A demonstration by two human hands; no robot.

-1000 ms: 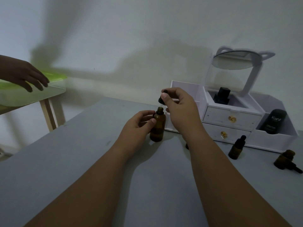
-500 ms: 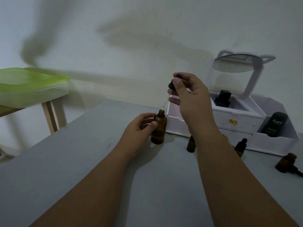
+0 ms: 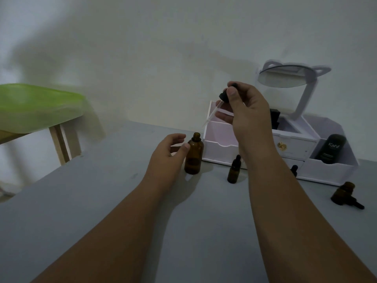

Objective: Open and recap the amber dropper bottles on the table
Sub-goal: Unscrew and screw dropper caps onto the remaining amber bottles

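My right fingers (image 3: 231, 92) pinching the black dropper cap (image 3: 224, 96) in the air, left fingers (image 3: 177, 137) loosely spread beside the uncapped amber bottle (image 3: 193, 156) on the tabletop (image 3: 102, 190), thumb touching it

The one legible word is "Kahf", in pale letters slanting upward across the upper front of a black bottle (image 3: 331, 149); its last letter is not sharp. The bottle leans in the open right-hand compartment of a white organizer (image 3: 326, 170) at the far right corner of the table (image 3: 102, 201). Smaller print beneath the word is too blurred to read.
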